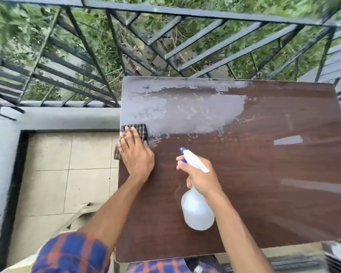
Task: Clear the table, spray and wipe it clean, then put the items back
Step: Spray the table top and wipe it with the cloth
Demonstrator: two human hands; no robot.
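Left hand [135,154], fingers straight and flat, presses a checked cloth [139,132] onto the brown table [264,174] at its 10 o'clock edge. Right hand [202,179] grips the spray bottle [197,211] by the neck, toward 7 o'clock. The nozzle points to 11 o'clock, where a wet film [185,113] lies.

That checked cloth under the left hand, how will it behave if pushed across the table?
Probably floppy: the cloth droops over the table edge under the left hand. It likely slides easily on the wet patch, maybe bunching.
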